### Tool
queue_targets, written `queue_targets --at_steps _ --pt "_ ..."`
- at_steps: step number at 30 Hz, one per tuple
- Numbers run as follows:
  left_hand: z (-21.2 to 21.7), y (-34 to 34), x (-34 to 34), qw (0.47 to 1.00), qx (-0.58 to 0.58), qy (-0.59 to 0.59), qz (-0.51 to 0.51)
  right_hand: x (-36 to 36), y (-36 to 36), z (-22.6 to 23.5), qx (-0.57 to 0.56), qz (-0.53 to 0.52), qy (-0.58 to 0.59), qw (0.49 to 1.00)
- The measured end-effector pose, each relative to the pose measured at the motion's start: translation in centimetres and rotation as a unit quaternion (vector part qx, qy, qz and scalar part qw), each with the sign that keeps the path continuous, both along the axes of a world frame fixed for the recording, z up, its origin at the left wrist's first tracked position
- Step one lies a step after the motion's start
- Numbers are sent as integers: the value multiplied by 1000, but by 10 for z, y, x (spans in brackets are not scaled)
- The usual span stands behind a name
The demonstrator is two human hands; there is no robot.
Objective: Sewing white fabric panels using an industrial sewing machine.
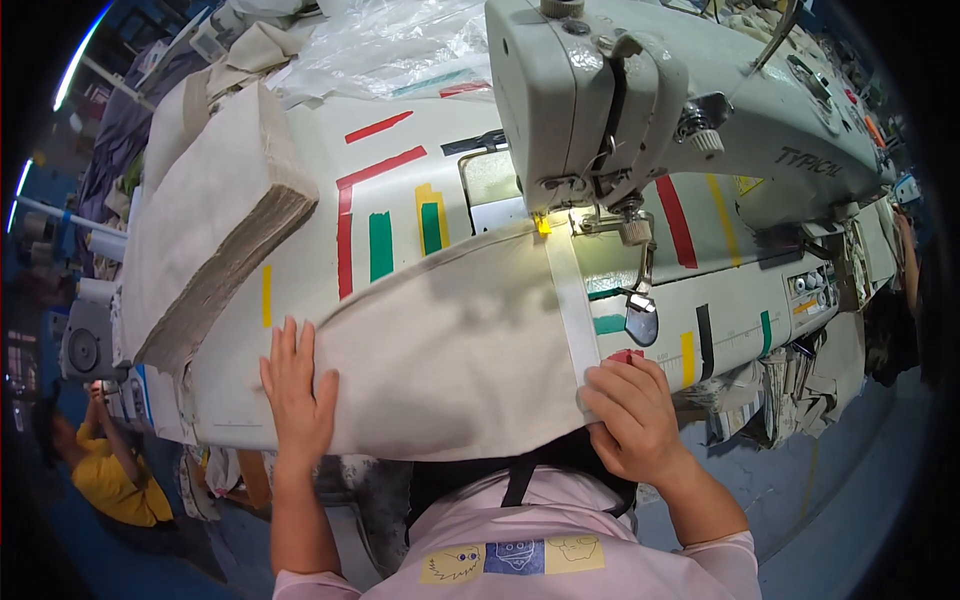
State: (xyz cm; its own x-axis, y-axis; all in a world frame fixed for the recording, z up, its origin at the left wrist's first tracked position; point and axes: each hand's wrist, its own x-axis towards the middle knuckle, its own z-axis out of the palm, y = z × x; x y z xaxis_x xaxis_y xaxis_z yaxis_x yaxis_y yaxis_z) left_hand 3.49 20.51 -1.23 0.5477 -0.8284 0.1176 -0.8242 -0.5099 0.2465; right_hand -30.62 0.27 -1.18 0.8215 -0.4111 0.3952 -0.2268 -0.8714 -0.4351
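A beige fabric piece (430,350) lies across the sewing table, its curved far edge running up to the needle area of a white sewing machine (545,100). Along its right side runs a white strip (568,300), which reaches under the lit presser foot. My left hand (300,385) rests flat on the fabric's left end with the fingers stretched out. At the near right corner, my right hand (630,415) has its fingers closed on the strip and fabric edge. The fabric between my hands lies mostly flat, with soft shadows on it.
A thick stack of beige cut fabric (225,210) stands at the left of the table. Clear plastic sheeting (390,45) lies at the back. Coloured tape strips mark the tabletop (380,300). A metal knee-shaped lever (642,315) sits right of the strip. Another person in yellow (115,475) is at far left.
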Motion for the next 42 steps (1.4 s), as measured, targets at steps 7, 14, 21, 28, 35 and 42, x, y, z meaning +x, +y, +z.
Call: queue_targets --at_steps 7,14,21,28,35,42 --pt "-9 -22 102 997 -61 -35 31 15 8 -11 -42 7 -72 996" --pt "-1 -45 142 990 -110 55 66 12 11 -16 -28 0 -80 996" --pt "-7 -45 133 973 -107 -142 147 12 13 -22 -8 -3 -103 995" --pt "37 -102 -10 988 -97 -58 -106 8 18 -30 1 -24 -109 994" --pt "11 -172 -74 911 -73 69 -401 9 15 -22 10 -17 -99 995" --pt "7 -160 -89 905 -58 48 -418 0 8 -16 8 -18 -63 998"
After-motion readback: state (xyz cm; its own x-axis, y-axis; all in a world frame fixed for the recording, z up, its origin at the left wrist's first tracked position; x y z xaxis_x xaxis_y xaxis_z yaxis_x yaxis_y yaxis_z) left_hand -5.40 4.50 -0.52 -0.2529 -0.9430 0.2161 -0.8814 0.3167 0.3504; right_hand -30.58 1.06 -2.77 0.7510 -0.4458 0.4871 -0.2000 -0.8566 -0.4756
